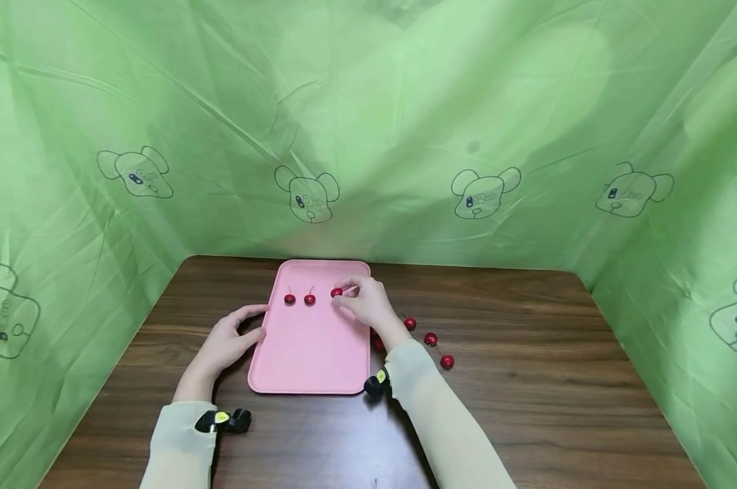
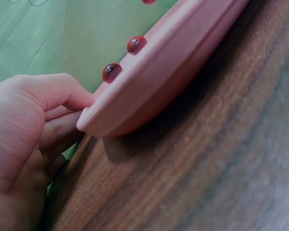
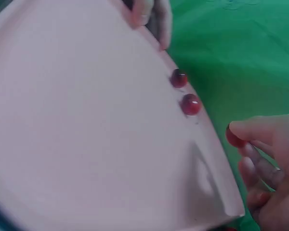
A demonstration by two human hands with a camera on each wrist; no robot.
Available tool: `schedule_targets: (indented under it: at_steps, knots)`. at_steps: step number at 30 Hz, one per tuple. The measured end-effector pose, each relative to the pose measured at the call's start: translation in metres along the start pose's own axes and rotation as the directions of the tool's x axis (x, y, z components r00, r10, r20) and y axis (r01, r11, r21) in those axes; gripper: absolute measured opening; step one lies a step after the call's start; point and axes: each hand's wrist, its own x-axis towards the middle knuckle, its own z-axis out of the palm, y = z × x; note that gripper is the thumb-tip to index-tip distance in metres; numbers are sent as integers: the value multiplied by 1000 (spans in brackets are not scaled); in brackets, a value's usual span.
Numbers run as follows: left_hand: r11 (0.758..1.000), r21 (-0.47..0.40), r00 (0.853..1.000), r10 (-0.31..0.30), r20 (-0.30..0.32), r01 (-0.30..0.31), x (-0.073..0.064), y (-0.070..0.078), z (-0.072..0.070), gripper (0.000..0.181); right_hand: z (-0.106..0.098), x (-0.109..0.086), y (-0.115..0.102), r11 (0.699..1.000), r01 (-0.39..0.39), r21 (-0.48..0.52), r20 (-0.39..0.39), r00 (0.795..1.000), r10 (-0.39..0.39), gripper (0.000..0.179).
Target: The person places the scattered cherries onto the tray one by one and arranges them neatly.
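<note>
Head view: right hand [image 1: 366,303] pinches 1 cherry [image 1: 336,293]; left hand [image 1: 229,337] holds tray [image 1: 310,360].

Red cherry [image 1: 336,293] pinched over pink tray [image 1: 310,353]; two cherries [image 1: 310,299] inside.

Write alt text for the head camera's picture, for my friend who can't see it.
A right hand pinches a red cherry over a pink tray, where two more cherries sit side by side. The left hand touches the tray's left edge; other cherries lie on the brown table to the right, with green cloth behind.
</note>
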Motion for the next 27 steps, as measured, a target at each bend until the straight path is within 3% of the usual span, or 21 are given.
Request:
schedule_targets:
  at_steps: [13, 27]
  knots:
    - [1000, -12, 1000, -2, 0, 2, 3, 1, 8, 50, 18, 3, 0, 998, 7, -70, 23, 1000, -5, 17]
    - [1000, -4, 1000, -23, -5, 23, 1, 2, 0, 50, 25, 10, 0, 996, 12, -91, 44, 999, -8, 18]
